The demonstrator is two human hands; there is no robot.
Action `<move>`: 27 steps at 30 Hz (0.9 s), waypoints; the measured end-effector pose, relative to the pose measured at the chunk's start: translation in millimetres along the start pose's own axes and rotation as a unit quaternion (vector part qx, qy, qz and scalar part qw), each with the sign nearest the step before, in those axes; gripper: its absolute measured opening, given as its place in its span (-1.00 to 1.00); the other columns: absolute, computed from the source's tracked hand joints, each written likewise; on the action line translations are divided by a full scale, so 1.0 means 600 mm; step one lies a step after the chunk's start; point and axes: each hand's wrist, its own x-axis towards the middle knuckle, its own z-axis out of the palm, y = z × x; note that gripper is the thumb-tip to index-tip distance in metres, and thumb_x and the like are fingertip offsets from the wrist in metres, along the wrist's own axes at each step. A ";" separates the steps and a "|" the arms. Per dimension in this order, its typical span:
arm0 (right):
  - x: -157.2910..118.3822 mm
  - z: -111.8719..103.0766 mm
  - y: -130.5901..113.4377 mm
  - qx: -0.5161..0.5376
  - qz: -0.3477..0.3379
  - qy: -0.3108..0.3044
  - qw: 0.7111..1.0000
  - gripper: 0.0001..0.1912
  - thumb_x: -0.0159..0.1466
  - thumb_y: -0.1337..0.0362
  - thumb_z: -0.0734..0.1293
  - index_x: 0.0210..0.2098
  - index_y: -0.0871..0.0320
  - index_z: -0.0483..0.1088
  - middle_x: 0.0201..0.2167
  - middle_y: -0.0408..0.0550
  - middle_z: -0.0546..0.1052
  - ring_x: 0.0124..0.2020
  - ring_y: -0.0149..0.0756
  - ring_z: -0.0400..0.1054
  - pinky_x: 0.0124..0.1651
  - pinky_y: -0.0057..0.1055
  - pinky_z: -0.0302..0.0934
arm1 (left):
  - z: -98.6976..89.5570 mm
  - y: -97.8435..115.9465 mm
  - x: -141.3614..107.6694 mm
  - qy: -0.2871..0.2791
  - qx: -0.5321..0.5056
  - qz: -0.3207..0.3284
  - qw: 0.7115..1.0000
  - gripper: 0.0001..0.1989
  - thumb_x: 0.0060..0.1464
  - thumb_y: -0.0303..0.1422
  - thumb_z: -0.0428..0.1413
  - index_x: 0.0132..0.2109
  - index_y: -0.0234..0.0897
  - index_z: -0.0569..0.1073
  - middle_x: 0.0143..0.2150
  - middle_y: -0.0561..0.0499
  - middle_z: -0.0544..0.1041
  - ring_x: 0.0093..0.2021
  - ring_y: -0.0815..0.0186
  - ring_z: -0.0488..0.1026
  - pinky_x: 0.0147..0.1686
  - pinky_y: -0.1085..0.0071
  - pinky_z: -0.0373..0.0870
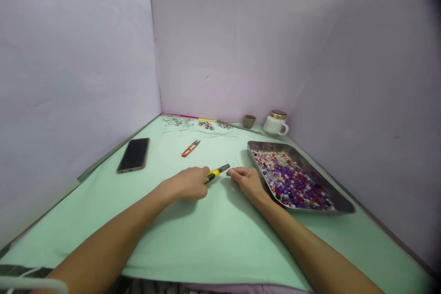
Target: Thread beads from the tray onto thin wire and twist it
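Note:
My left hand [192, 182] is closed around pliers [214, 174] with yellow and black handles, their metal jaws pointing right. Just beside the jaw tips, my right hand [247, 180] pinches with thumb and forefinger. What it pinches is too small to make out, though thin wire-like strands [237, 162] show just above the fingertips. Beyond the pliers lies a pair of orange thread snips [190, 148]. Right of my right hand, a metal tray [339, 204] holds many purple, red, white and black beads [292, 179].
A phone [133, 155] lies on the left of the pale green cloth. At the back are loose wire pieces [177, 123], small red-and-white bead clusters [206, 125], a small brown cup [249, 121] and a lidded white mug [274, 125]. Pale panels [241, 46] wall in three sides.

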 end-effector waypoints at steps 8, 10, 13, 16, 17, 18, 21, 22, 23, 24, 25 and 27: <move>-0.006 0.004 -0.007 0.023 0.011 0.004 1.000 -0.70 0.02 0.15 0.22 -0.71 0.22 0.32 -0.78 -0.23 0.21 -0.70 -0.48 -0.01 -0.60 -0.50 -0.15 | 0.003 -0.020 0.013 0.001 -0.056 0.018 0.998 -0.75 -0.24 -0.42 -0.05 -0.29 -0.26 0.29 -0.34 -0.12 0.41 -0.39 0.17 0.35 -0.53 0.40 0.20; -0.007 0.001 -0.014 0.050 0.012 0.017 0.999 -0.71 0.01 0.14 0.23 -0.68 0.22 0.35 -0.75 -0.21 0.26 -0.67 -0.46 0.05 -0.57 -0.50 -0.09 | -0.001 -0.022 0.016 -0.055 -0.154 0.025 0.986 -0.79 -0.28 -0.43 -0.02 -0.36 -0.28 0.29 -0.37 -0.07 0.40 -0.46 0.24 0.36 -0.56 0.42 0.22; -0.009 -0.006 -0.026 0.104 -0.001 0.028 0.994 -0.73 0.01 0.15 0.24 -0.67 0.23 0.36 -0.69 -0.16 0.31 -0.58 -0.42 0.14 -0.48 -0.49 0.00 | -0.005 -0.021 0.017 -0.151 -0.342 0.025 0.927 -0.78 -0.35 -0.47 0.02 -0.39 -0.30 0.27 -0.39 -0.02 0.41 -0.55 0.34 0.35 -0.60 0.43 0.26; -0.011 -0.012 -0.035 0.123 -0.016 0.035 0.992 -0.73 0.01 0.17 0.24 -0.70 0.22 0.33 -0.68 -0.16 0.31 -0.56 -0.41 0.15 -0.47 -0.50 0.00 | -0.004 -0.016 0.014 -0.165 -0.446 0.028 0.879 -0.73 -0.40 -0.51 0.05 -0.38 -0.32 0.30 -0.32 -0.06 0.42 -0.52 0.34 0.38 -0.59 0.42 0.30; -0.011 -0.013 -0.037 0.119 -0.018 0.041 0.992 -0.72 0.01 0.16 0.23 -0.70 0.22 0.32 -0.69 -0.17 0.29 -0.57 -0.42 0.14 -0.48 -0.50 0.00 | -0.002 -0.015 0.014 -0.162 -0.460 0.029 0.872 -0.73 -0.40 -0.51 0.05 -0.38 -0.33 0.31 -0.32 -0.07 0.43 -0.52 0.33 0.38 -0.59 0.42 0.30; -0.011 -0.014 -0.038 0.111 -0.019 0.046 0.993 -0.72 0.01 0.16 0.23 -0.69 0.22 0.33 -0.71 -0.18 0.26 -0.58 -0.42 0.12 -0.49 -0.50 -0.01 | -0.001 -0.014 0.014 -0.159 -0.468 0.031 0.869 -0.73 -0.40 -0.51 0.05 -0.38 -0.33 0.31 -0.32 -0.07 0.43 -0.51 0.32 0.38 -0.59 0.42 0.29; -0.011 -0.014 -0.038 0.053 -0.043 0.060 0.996 -0.72 0.03 0.16 0.21 -0.67 0.23 0.33 -0.75 -0.22 0.16 -0.64 -0.46 0.03 -0.56 -0.51 -0.08 | 0.003 -0.016 0.015 -0.141 -0.460 0.038 0.876 -0.74 -0.40 -0.51 0.06 -0.38 -0.33 0.33 -0.34 -0.05 0.43 -0.49 0.32 0.38 -0.57 0.42 0.29; -0.012 -0.014 -0.037 0.027 -0.060 0.064 0.996 -0.71 0.04 0.17 0.20 -0.68 0.23 0.31 -0.76 -0.22 0.12 -0.65 -0.47 0.00 -0.57 -0.51 -0.10 | 0.003 -0.017 0.016 -0.132 -0.448 0.042 0.883 -0.74 -0.40 -0.52 0.06 -0.38 -0.32 0.33 -0.35 -0.03 0.43 -0.48 0.32 0.38 -0.55 0.43 0.28; -0.011 -0.014 -0.037 0.004 -0.076 0.069 0.995 -0.70 0.05 0.17 0.19 -0.70 0.22 0.30 -0.76 -0.22 0.10 -0.65 -0.48 -0.03 -0.58 -0.51 -0.12 | 0.004 -0.018 0.016 -0.124 -0.435 0.047 0.891 -0.74 -0.39 -0.52 0.06 -0.38 -0.32 0.34 -0.37 -0.02 0.43 -0.48 0.32 0.38 -0.54 0.43 0.27; -0.011 -0.014 -0.037 -0.013 -0.089 0.074 0.993 -0.69 0.05 0.18 0.19 -0.71 0.22 0.28 -0.76 -0.22 0.09 -0.66 -0.48 -0.04 -0.58 -0.51 -0.14 | 0.004 -0.020 0.017 -0.117 -0.421 0.052 0.898 -0.74 -0.39 -0.53 0.05 -0.38 -0.32 0.34 -0.39 0.00 0.43 -0.47 0.32 0.37 -0.54 0.44 0.26; -0.011 -0.015 -0.037 -0.025 -0.099 0.078 0.992 -0.68 0.06 0.18 0.18 -0.72 0.22 0.27 -0.75 -0.22 0.09 -0.66 -0.48 -0.04 -0.58 -0.51 -0.14 | 0.004 -0.021 0.017 -0.111 -0.410 0.057 0.903 -0.73 -0.39 -0.53 0.05 -0.38 -0.31 0.34 -0.41 0.01 0.42 -0.46 0.32 0.37 -0.53 0.44 0.25; -0.010 -0.016 -0.036 -0.038 -0.108 0.086 0.990 -0.69 0.06 0.18 0.18 -0.71 0.22 0.29 -0.75 -0.21 0.12 -0.65 -0.48 -0.03 -0.59 -0.51 -0.14 | 0.003 -0.022 0.017 -0.103 -0.393 0.065 0.911 -0.73 -0.38 -0.53 0.04 -0.37 -0.31 0.33 -0.44 0.02 0.41 -0.45 0.31 0.36 -0.53 0.45 0.23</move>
